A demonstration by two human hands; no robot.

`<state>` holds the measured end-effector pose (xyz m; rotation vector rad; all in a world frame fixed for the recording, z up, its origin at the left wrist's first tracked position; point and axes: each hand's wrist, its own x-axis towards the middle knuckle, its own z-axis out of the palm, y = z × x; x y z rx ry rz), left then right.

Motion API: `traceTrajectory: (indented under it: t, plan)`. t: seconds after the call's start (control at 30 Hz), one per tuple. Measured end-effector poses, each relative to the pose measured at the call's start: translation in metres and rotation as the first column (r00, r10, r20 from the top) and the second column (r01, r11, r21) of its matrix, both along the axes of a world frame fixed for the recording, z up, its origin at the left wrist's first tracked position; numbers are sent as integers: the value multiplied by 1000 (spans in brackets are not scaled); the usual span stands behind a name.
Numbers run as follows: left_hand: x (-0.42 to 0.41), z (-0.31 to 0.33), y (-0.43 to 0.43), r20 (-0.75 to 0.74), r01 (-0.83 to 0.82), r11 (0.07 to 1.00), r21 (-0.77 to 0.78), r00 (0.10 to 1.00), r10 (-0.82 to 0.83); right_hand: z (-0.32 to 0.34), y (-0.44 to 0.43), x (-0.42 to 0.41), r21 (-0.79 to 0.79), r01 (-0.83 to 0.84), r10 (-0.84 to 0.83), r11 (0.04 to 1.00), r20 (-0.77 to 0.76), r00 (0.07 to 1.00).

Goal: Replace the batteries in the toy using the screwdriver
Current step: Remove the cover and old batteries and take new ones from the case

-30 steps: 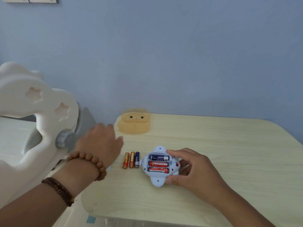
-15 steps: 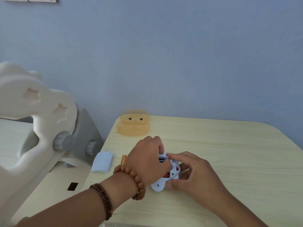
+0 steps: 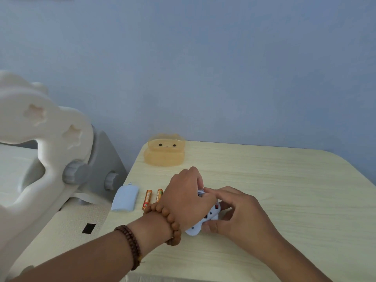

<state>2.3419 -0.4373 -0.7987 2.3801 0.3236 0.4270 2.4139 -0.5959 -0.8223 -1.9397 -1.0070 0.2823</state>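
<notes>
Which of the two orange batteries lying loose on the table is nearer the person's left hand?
The right-hand orange battery, the shorter-looking one, lies right beside the left hand, partly hidden by the wrist. The other orange battery lies farther left, toward the pale blue cover.

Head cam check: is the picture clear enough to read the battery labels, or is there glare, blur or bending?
Head view: soft, even light, no glare on the table; the two loose batteries show orange but their print is too soft to read; the left hand hides most of the toy; wide-angle bending at the edges.
</notes>
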Motion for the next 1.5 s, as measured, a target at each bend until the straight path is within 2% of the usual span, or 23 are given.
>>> traceTrajectory:
  t: [0.07,0.2,0.4,0.5,0.67,0.83,0.97,1.03,1.13,1.27,1.3,1.4,1.5]
  plan:
    - [-4,1,0,5,43,997,59,999,-43,1,0,0,13,-4,4,1000,1,1000]
    - [-12,1,1,8,146,945,292,988,-155,4,-1,0,27,-12,13,1000,-16,1000]
    - [-14,3,15,61,147,906,396,981,-186,3,0,0,15,-6,6,1000,2,1000]
    - [-14,6,19,134,127,896,426,970,-201,3,0,1,-1,-5,5,1000,27,1000]
    - [-18,12,24,274,145,959,242,938,-211,3,-1,-1,0,1,-1,1000,2,1000]
    - [-17,19,30,331,18,1000,7,944,-20,2,0,-2,-10,24,-25,1000,-23,999]
    - [-12,19,42,274,-18,944,-328,955,113,0,-1,-1,-8,19,-19,1000,-15,1000]
    - [-13,20,51,229,-32,912,-410,964,137,-1,-1,-1,-12,18,-18,1000,-13,1000]
    - [-14,30,69,236,-10,952,-306,968,86,-3,-1,0,-22,20,-21,1000,-22,1000]
    - [1,52,114,247,-121,989,-79,959,137,-3,0,1,-3,13,-13,1000,-31,999]
    - [6,55,127,223,-135,990,-29,965,138,-2,0,2,-1,7,-7,1000,-30,1000]
    - [17,49,162,13,-113,980,164,994,112,-3,1,3,-18,2,-3,1000,-23,1000]
    - [22,30,186,-90,-104,971,215,988,126,-4,1,5,-27,-10,9,1000,-40,999]
